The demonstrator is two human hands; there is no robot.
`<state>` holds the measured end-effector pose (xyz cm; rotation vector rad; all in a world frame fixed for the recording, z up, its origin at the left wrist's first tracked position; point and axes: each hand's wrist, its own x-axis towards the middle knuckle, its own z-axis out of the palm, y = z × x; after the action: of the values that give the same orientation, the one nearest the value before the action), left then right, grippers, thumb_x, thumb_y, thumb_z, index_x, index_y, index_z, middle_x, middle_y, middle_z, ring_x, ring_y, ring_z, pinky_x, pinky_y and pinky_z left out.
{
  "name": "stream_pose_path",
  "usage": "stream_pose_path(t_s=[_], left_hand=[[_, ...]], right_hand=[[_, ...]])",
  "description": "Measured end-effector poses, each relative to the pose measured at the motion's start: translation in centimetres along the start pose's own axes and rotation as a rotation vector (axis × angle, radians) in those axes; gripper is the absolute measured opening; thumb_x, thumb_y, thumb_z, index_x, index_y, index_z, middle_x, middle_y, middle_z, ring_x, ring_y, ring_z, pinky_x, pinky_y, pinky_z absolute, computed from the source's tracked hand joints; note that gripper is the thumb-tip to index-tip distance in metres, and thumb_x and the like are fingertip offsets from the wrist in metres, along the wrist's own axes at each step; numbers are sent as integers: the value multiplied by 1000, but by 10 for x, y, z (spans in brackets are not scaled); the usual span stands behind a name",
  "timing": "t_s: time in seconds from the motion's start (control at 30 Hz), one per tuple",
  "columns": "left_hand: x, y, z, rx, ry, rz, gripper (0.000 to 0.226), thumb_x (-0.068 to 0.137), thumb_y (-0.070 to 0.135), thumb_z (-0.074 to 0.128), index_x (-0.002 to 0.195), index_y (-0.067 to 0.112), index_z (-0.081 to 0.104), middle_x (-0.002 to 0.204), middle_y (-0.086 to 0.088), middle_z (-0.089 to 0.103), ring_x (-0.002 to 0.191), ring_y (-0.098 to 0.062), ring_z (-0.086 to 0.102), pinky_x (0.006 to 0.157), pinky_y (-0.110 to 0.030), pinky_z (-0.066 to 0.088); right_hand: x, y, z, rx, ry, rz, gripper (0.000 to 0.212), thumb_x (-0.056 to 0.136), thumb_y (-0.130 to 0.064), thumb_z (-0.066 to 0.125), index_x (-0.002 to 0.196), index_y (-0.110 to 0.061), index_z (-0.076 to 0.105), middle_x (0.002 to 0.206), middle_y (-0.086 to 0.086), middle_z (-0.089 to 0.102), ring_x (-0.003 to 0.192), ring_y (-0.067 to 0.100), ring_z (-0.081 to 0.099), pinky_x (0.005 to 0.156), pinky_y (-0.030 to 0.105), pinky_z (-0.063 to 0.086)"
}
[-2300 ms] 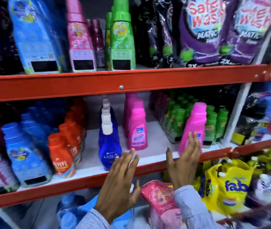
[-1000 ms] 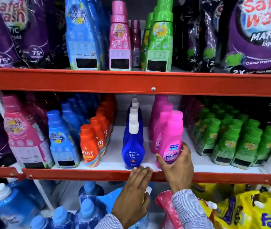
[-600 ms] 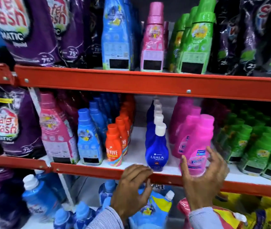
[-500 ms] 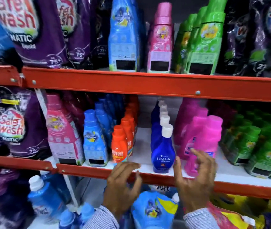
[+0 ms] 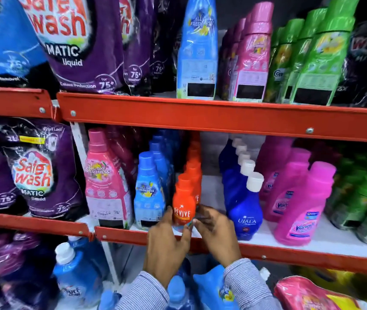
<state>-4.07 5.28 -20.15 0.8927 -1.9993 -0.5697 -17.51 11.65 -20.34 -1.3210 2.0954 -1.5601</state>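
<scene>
Orange bottle (image 5: 183, 204) stands at the front edge of the middle shelf (image 5: 289, 256), heading its row beside the blue bottle (image 5: 149, 198). My left hand (image 5: 166, 245) and right hand (image 5: 217, 233) clasp its base, fingers curled on either side, probably to square the label forward.

Middle shelf (image 5: 131, 237), front row: left hand (image 5: 166, 245) pinches the base of the orange bottle (image 5: 183, 203) between thumb and forefinger. Right hand (image 5: 217, 234) curls at the bottle's right side; contact blurred. Dark blue bottle (image 5: 245, 209) just beside.
</scene>
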Motion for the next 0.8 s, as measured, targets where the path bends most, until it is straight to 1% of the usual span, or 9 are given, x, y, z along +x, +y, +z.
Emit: stream_pose_path(t_s=[0.03, 0.07, 0.13, 0.2, 0.27, 0.4, 0.57, 0.7, 0.8], left_hand=[[2, 0, 0, 3, -21, -3, 29, 86, 32, 72, 109, 18, 61, 88, -4, 76, 83, -28, 72, 70, -27, 46], [4, -1, 1, 6, -48, -9, 29, 87, 32, 70, 110, 18, 60, 90, -4, 76, 86, -29, 72, 74, -33, 51], [7, -4, 2, 29, -91, -18, 29, 88, 30, 68, 112, 17, 59, 94, -6, 77, 91, -30, 72, 79, -40, 54], [10, -7, 2, 59, -122, -15, 25, 88, 24, 65, 111, 15, 60, 97, -9, 78, 93, -31, 72, 81, -41, 56], [12, -10, 1, 31, -138, -26, 24, 89, 19, 64, 113, 14, 62, 100, -9, 79, 94, -29, 74, 84, -41, 58], [13, -11, 0, 2, -138, -34, 22, 88, 25, 71, 109, 18, 69, 95, 0, 81, 87, -17, 76, 81, -37, 62], [12, -9, 1, 16, -108, 6, 23, 85, 29, 76, 107, 22, 72, 93, 5, 81, 83, -8, 74, 78, -27, 60], [11, -10, 0, 33, -105, 18, 25, 86, 30, 76, 109, 22, 72, 96, 5, 81, 87, -10, 74, 77, -24, 57], [11, -10, -1, 32, -95, 28, 24, 87, 32, 75, 109, 22, 72, 97, 6, 81, 86, -9, 74, 71, -16, 49]], right_hand=[[2, 1, 0, 8, -21, 6, 33, 83, -9, 74, 115, -18, 72, 96, -7, 81, 91, 1, 75, 90, 31, 60], [3, 1, 0, 15, -30, 10, 32, 83, -9, 75, 114, -17, 73, 96, -5, 81, 90, 2, 75, 90, 32, 60], [4, 3, 1, 30, -34, 12, 29, 83, -7, 75, 110, -15, 74, 95, -4, 81, 89, 4, 76, 89, 34, 61], [5, 5, 3, 30, -29, 2, 24, 84, -6, 74, 107, -14, 74, 93, -4, 81, 87, 3, 76, 88, 33, 61], [5, 7, 3, 13, -14, 0, 21, 85, -8, 72, 105, -15, 75, 92, -6, 81, 87, 1, 76, 87, 31, 61], [5, 9, 1, 4, 5, 3, 23, 87, -7, 70, 108, -14, 74, 94, -6, 81, 88, 1, 75, 88, 29, 61], [3, 12, -2, -18, 19, 5, 24, 88, -6, 68, 110, -15, 73, 97, -6, 80, 90, -1, 74, 89, 25, 59], [1, 11, -2, -18, 26, 3, 25, 88, -7, 68, 110, -16, 73, 96, -7, 80, 88, -3, 73, 87, 21, 59], [0, 12, -2, -15, 24, 4, 25, 88, -9, 69, 111, -17, 73, 95, -10, 80, 87, -5, 73, 86, 20, 59]])
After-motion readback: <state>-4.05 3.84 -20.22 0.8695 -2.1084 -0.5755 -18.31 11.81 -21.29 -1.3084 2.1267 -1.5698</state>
